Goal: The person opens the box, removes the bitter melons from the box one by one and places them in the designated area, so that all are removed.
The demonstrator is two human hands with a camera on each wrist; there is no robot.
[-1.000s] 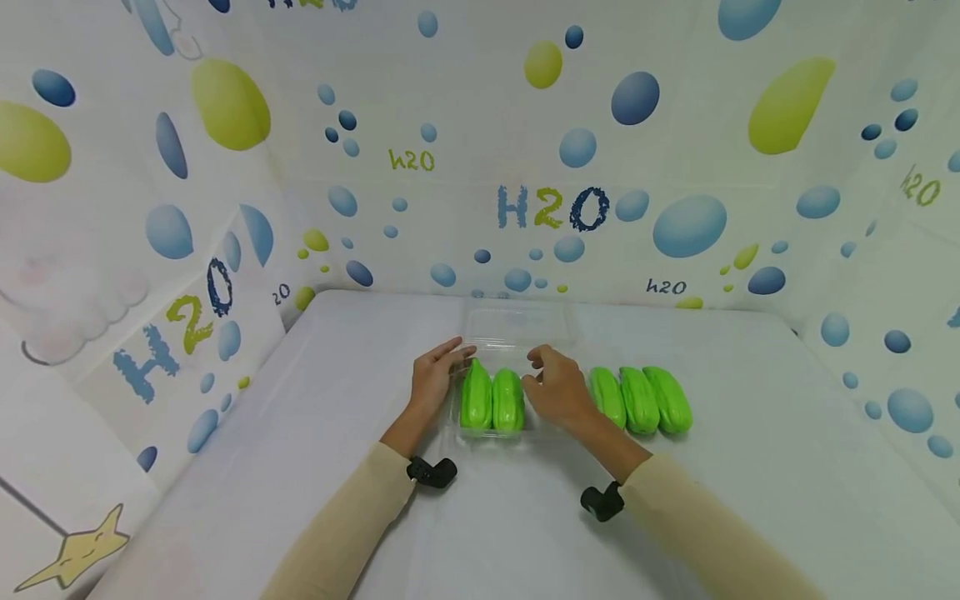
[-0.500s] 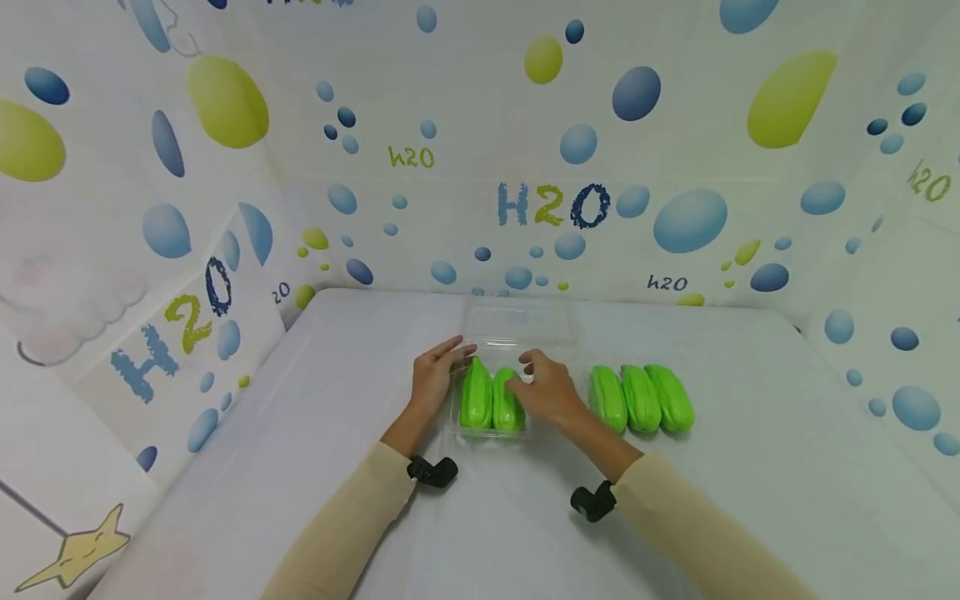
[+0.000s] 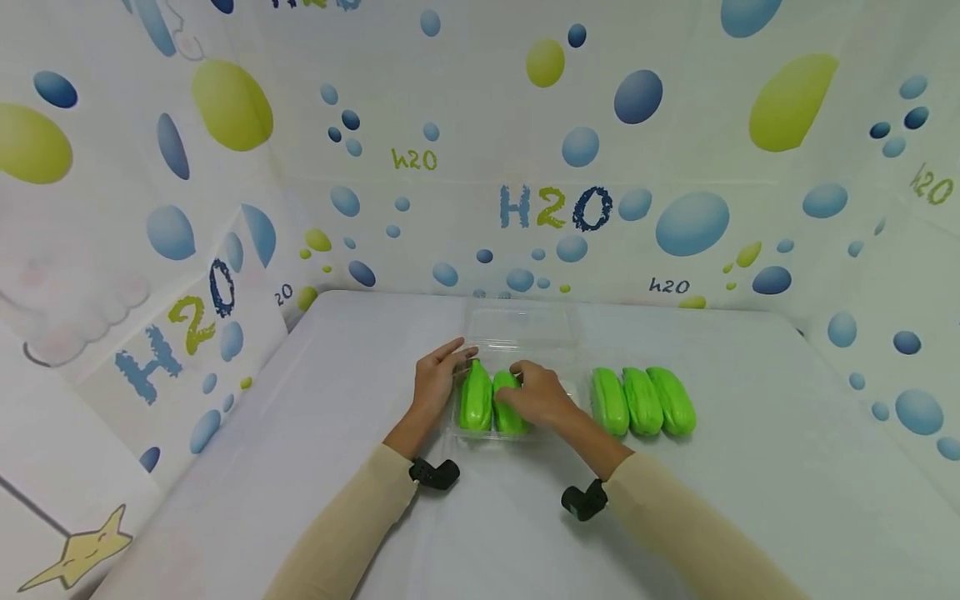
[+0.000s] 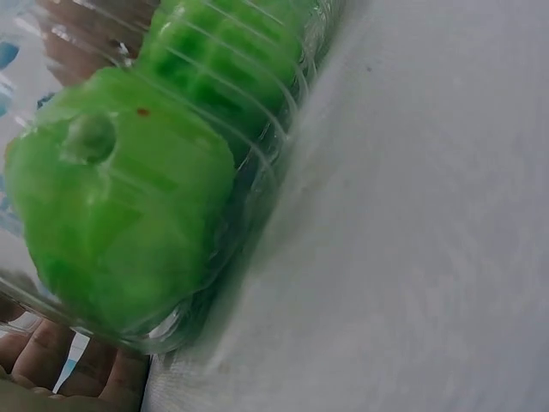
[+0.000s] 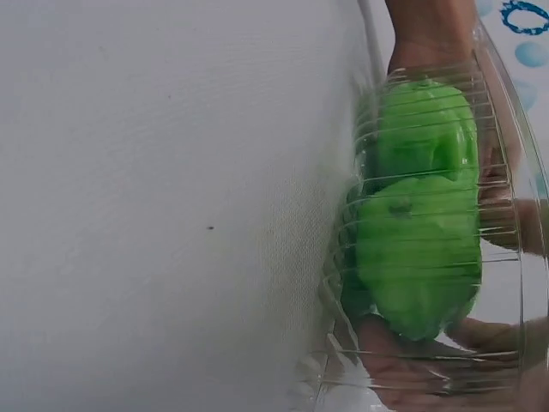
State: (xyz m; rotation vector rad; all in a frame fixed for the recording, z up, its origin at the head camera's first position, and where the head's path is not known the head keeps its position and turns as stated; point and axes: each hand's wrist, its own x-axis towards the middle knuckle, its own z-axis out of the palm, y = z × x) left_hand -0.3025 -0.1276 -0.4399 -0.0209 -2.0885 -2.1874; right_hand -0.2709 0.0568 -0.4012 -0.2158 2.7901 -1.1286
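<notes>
Here, a white table (image 3: pixel 525 517) is seen, with a clear plastic box (image 3: pixel 517 333) on it. The box's left side is touched by the straight-fingered left hand (image 3: pixel 437 385). A green toy gourd (image 3: pixel 508 408) inside is gripped by the curled right hand (image 3: pixel 536 398).

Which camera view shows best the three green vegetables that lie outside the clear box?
The head view: all three green vegetables lie in a row on the table, right of the clear box. Both wrist views show only the two inside the box.
</notes>
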